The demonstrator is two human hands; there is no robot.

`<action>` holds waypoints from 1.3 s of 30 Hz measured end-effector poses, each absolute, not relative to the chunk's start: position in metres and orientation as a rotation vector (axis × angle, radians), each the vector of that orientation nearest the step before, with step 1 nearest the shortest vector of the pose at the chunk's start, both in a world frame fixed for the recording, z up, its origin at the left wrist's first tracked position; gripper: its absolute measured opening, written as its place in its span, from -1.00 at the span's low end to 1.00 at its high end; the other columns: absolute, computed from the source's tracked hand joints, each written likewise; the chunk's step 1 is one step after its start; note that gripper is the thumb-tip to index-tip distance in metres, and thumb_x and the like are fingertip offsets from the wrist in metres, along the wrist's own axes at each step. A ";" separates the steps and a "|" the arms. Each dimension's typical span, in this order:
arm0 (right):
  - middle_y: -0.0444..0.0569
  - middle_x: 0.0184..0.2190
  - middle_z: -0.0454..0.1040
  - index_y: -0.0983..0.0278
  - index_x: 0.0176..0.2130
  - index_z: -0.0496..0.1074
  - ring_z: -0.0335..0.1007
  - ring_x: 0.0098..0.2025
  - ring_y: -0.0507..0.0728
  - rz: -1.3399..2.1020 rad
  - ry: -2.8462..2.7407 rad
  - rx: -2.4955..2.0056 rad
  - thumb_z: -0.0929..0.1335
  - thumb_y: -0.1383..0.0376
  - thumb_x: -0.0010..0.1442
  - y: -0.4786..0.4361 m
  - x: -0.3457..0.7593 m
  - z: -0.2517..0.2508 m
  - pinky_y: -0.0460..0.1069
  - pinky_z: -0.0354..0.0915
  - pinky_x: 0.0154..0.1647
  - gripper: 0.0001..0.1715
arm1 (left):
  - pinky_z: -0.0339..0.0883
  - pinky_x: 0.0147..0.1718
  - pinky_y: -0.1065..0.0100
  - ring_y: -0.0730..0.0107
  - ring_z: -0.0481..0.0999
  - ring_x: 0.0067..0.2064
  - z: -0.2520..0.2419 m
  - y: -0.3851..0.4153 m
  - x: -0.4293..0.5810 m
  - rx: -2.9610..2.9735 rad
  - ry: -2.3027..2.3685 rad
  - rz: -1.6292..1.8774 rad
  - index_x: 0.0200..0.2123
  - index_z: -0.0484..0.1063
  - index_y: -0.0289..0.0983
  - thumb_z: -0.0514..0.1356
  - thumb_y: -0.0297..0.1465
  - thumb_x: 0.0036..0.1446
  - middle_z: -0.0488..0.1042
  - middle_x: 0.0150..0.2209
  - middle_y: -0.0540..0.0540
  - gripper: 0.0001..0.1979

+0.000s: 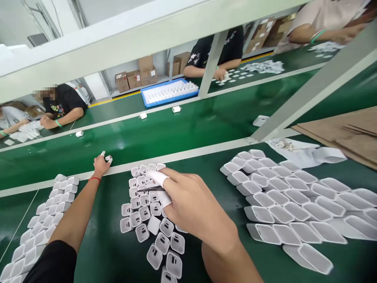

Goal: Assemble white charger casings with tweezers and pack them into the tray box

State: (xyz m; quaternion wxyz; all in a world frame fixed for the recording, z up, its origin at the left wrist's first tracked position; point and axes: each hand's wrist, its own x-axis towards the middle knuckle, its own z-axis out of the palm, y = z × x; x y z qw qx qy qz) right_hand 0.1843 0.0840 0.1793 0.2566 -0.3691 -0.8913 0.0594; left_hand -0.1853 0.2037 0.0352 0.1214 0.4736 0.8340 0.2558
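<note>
My left hand (101, 164) reaches over the pale rail at the near edge of the green conveyor belt (126, 139). White covers sit on its fingertips, its fingers are apart, and I make out nothing held in it. My right hand (188, 200), also with white finger covers, grips dark tweezers (150, 189) pointing left. They hang over a cluster of small white plastic housings (144, 213), open side up, with dark slots in their bottoms. The hand hides part of that cluster. One housing (154, 225) among them shows a plain closed face.
Rows of white housings (44, 216) stand at left, and longer white open sleeves (282, 196) lie at right. A slanted metal post (312, 82) rises beside cardboard (341, 129). White pieces (176, 109) sit on the belt. Across it, several people work near a blue tray (171, 92).
</note>
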 end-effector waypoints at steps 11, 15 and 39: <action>0.06 -0.03 0.52 0.34 -0.10 0.48 0.52 -0.24 0.19 0.215 -2.367 -1.093 0.17 0.61 -0.11 0.090 0.183 0.181 0.04 0.37 -0.33 -0.39 | 0.43 -0.06 0.13 0.24 0.54 -0.16 0.079 0.191 -0.124 1.165 1.867 1.302 0.13 0.25 -0.39 0.32 -0.33 0.09 0.51 -0.18 -0.20 -0.42; 0.13 0.18 0.36 0.40 0.17 0.32 0.51 -0.10 0.25 0.275 -2.272 -1.081 0.19 0.58 -0.03 0.099 0.172 0.173 0.12 0.44 -0.18 -0.25 | 0.46 -0.06 0.11 0.24 0.57 -0.17 0.115 0.152 -0.066 1.151 1.415 1.456 0.19 0.19 -0.27 0.32 -0.18 0.00 0.53 -0.26 -0.10 -0.28; 0.00 -0.22 0.56 0.35 -0.11 0.53 0.47 -0.16 0.16 1.257 -1.530 -0.647 0.46 0.08 0.09 0.153 0.161 0.149 0.09 0.35 -0.01 -0.54 | 0.50 -0.24 0.27 0.33 0.55 -0.33 0.165 0.121 0.020 0.621 0.962 1.363 -0.33 0.49 -0.32 0.31 -0.35 0.04 0.54 -0.39 -0.09 -0.84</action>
